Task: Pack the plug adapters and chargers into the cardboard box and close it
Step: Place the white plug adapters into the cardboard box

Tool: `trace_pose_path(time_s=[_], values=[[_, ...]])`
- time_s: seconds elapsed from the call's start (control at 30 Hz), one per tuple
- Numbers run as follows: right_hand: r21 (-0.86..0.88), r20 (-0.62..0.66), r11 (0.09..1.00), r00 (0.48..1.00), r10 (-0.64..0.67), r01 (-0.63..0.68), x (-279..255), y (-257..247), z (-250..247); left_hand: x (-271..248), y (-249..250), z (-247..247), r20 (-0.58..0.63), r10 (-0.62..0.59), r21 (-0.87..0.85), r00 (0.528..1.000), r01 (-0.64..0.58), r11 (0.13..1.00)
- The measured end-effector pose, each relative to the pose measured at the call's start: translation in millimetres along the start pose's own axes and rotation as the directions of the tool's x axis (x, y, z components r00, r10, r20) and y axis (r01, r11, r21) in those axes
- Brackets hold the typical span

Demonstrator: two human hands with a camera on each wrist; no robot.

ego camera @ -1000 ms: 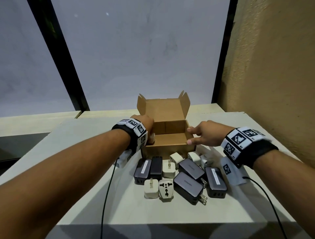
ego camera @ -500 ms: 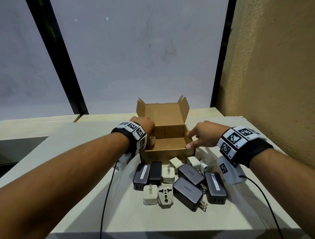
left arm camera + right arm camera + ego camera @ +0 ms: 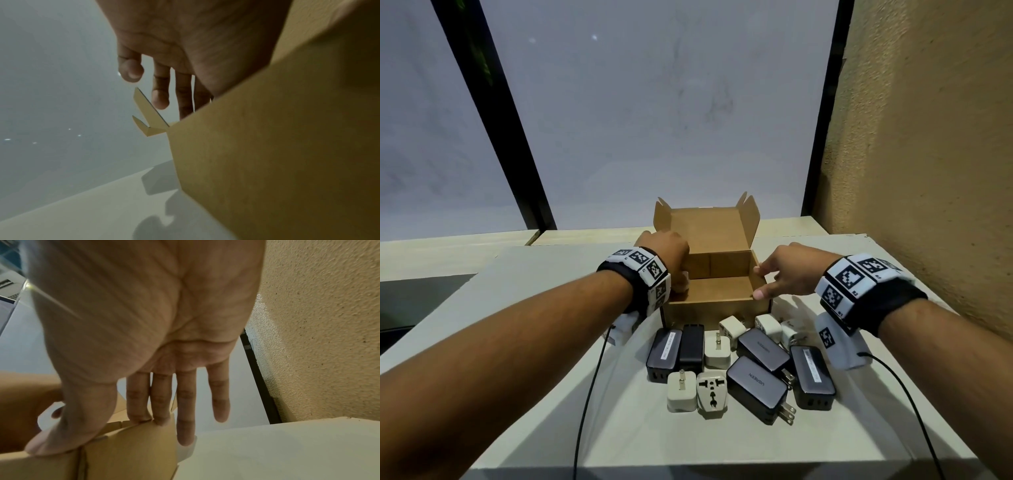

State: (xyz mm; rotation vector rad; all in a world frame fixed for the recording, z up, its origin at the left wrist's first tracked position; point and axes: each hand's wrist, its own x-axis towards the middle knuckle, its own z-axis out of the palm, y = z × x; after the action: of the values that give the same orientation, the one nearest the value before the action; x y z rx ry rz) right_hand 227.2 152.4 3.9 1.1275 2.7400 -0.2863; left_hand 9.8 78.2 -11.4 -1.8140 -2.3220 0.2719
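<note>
small open brown cardboard box [image 3: 717, 301] sits empty on pale surface [image 3: 524, 394], chargers and adapters [image 3: 753, 380] loose just before it. left hand [image 3: 666, 255] and right hand [image 3: 789, 270] rest straight fingers [image 3: 139, 402] on side walls. likely light, thin-walled; hold at corners.

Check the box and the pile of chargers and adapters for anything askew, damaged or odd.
Nothing stands out. The cardboard box sits upright, lid open, empty inside, with the left hand and right hand on its sides. The chargers and plug adapters lie loosely jumbled in front of it, unpacked, none visibly damaged.
</note>
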Motion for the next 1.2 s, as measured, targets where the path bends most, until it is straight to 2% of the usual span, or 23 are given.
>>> trace_pose_path(time_s=[0.07, 0.13, 0.2, 0.27, 0.4, 0.53, 0.7, 0.77, 0.9, 1.03, 1.2], values=[[-0.02, -0.008, 1.0, 1.0, 0.007, -0.007, 2, 0, 0, -10, 2, -9, -0.059, 0.076, -0.099, 0.995, -0.082, 0.992], [-0.025, -0.018, 0.999, 1.0, 0.021, -0.021, 3, 0, 2, -25, 10, -21, -0.087, 0.243, -0.215, 0.966, -0.257, 0.942], [0.0, -0.013, 0.999, 0.999, 0.034, -0.034, 3, 1, 3, -46, 21, -29, -0.055, 0.416, -0.266, 0.908, -0.415, 0.87], [0.042, 0.013, 0.998, 0.999, 0.047, -0.047, 1, 2, 4, -65, 31, -29, 0.027, 0.47, -0.284, 0.882, -0.444, 0.85], [0.061, 0.043, 0.996, 0.997, 0.067, -0.069, -3, 1, 5, -87, 48, -19, 0.128, 0.455, -0.146, 0.881, -0.437, 0.888], [0.019, 0.036, 0.997, 0.997, 0.073, -0.074, -6, -4, 3, -91, 56, -13, 0.079, 0.416, -0.1, 0.906, -0.408, 0.908], [-0.002, 0.028, 0.998, 0.998, 0.062, -0.062, -4, -7, 1, -89, 62, -13, 0.066, 0.377, -0.187, 0.924, -0.36, 0.914], [0.001, 0.02, 0.998, 0.998, 0.057, -0.057, -3, -6, 0, -87, 57, -23, 0.072, 0.391, -0.295, 0.918, -0.355, 0.887], [0.032, 0.005, 0.999, 0.999, 0.041, -0.041, 1, -3, 2, -72, 39, -47, -0.001, 0.385, -0.416, 0.923, -0.351, 0.839], [0.053, 0.004, 0.998, 0.999, 0.037, -0.037, 3, -3, 3, -41, 21, -55, -0.101, 0.333, -0.387, 0.937, -0.346, 0.855], [0.03, 0.004, 0.999, 1.0, 0.028, -0.028, 4, -3, 2, -11, 13, -41, -0.036, 0.281, -0.247, 0.959, -0.281, 0.927]])
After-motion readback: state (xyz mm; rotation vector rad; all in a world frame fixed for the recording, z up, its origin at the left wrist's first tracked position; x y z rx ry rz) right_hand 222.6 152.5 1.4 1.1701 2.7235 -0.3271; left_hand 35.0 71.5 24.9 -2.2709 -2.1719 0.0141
